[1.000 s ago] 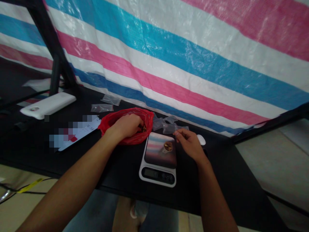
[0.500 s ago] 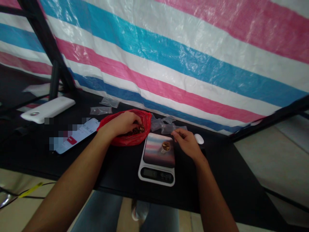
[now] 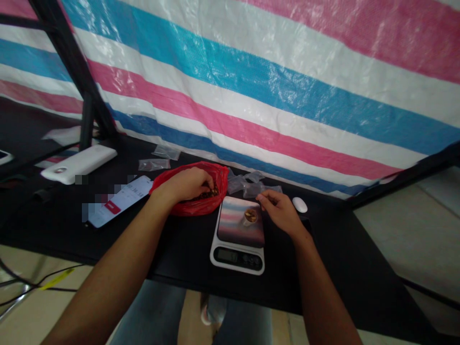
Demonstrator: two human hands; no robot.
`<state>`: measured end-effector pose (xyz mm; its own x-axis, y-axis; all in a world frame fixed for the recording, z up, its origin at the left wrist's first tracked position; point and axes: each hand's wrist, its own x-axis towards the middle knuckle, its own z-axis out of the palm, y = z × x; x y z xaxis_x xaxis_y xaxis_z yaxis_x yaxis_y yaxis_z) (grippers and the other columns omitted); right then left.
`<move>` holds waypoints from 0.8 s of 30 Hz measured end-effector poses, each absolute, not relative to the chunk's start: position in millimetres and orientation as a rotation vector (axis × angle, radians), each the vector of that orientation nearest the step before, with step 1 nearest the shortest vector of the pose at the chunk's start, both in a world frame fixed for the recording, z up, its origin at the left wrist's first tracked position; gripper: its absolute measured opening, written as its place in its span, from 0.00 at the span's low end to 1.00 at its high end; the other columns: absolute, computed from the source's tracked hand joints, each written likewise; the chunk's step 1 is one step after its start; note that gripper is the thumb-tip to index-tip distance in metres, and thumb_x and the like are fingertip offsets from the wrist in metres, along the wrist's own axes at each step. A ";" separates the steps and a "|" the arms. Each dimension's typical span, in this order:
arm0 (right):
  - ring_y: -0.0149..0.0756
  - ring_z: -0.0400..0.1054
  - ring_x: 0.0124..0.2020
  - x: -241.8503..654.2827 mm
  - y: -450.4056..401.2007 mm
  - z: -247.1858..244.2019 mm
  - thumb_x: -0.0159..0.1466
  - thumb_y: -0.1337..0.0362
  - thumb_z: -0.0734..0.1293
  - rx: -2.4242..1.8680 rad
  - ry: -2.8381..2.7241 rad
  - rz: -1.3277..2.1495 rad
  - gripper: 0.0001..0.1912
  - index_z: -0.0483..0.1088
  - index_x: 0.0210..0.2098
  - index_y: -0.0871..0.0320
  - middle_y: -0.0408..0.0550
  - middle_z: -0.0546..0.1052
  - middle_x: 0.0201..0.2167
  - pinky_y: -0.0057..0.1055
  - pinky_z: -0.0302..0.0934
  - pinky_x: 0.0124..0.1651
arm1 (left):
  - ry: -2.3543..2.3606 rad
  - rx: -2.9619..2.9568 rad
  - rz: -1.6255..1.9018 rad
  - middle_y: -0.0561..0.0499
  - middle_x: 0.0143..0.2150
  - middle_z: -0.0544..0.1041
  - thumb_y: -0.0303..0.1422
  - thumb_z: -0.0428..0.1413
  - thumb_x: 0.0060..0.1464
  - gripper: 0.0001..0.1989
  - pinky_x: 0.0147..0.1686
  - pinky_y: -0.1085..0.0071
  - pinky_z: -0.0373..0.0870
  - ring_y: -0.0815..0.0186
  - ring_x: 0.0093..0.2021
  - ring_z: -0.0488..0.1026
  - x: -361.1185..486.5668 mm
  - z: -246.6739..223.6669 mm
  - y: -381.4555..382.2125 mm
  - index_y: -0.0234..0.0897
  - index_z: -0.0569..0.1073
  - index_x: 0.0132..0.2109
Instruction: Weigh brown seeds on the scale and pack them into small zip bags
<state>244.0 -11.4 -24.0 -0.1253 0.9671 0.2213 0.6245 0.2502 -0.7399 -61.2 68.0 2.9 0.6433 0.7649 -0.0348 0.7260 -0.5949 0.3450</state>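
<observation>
Left hand [image 3: 185, 186] is at the mouth of the red plastic bag [image 3: 219, 188], fingers curled down onto the brown pieces [image 3: 210, 193] inside; I can't tell whether they pinch any. Right hand [image 3: 278, 213] hovers just above the corner of the digital scale [image 3: 237, 258], its thumb and forefinger [image 3: 261, 199] close together, nothing visible between them. On the scale platform stands a small cup [image 3: 250, 216] holding brown pieces, with the readout too dim for me to read. Progress as it lies: some pieces are in the cup, more remain in the bag. The small clear plastic bags [image 3: 244, 186] sit behind the scale, and two more [image 3: 154, 165] lie further left on the black table [image 3: 323, 254]; I see no contents in any.
</observation>
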 end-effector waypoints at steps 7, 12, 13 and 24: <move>0.37 0.68 0.31 242.6 -11.8 -23.9 0.68 0.54 0.65 -1.460 -1.824 0.641 0.16 0.76 0.31 0.57 0.45 0.76 0.27 0.32 0.59 0.35 | 1.199 2.533 0.028 0.48 0.54 0.85 0.26 0.56 0.60 0.17 0.56 0.70 0.72 0.59 0.54 0.81 -55.5 -5.5 63.4 0.42 0.84 0.52; 0.36 0.67 0.29 240.6 -12.6 -24.1 0.67 0.53 0.65 -1.479 -1.821 0.653 0.16 0.75 0.30 0.57 0.44 0.74 0.25 0.32 0.58 0.33 | 1.329 2.515 -0.007 0.44 0.54 0.84 0.27 0.54 0.60 0.18 0.53 0.65 0.74 0.55 0.53 0.81 -50.3 -2.5 56.1 0.42 0.84 0.52; 0.36 0.67 0.29 240.6 -12.7 -24.6 0.68 0.53 0.65 -1.481 -1.819 0.656 0.16 0.75 0.30 0.57 0.44 0.74 0.25 0.32 0.58 0.33 | 1.342 2.520 -0.003 0.44 0.54 0.84 0.27 0.53 0.60 0.18 0.52 0.65 0.75 0.55 0.53 0.81 -49.7 -1.6 55.5 0.41 0.84 0.52; 0.36 0.67 0.29 241.5 -13.0 -23.1 0.69 0.54 0.65 -1.460 -1.846 0.638 0.16 0.74 0.29 0.57 0.44 0.74 0.26 0.32 0.58 0.34 | 1.228 2.516 0.167 0.44 0.47 0.86 0.26 0.52 0.61 0.15 0.47 0.70 0.74 0.59 0.47 0.81 -58.5 1.2 65.2 0.37 0.84 0.45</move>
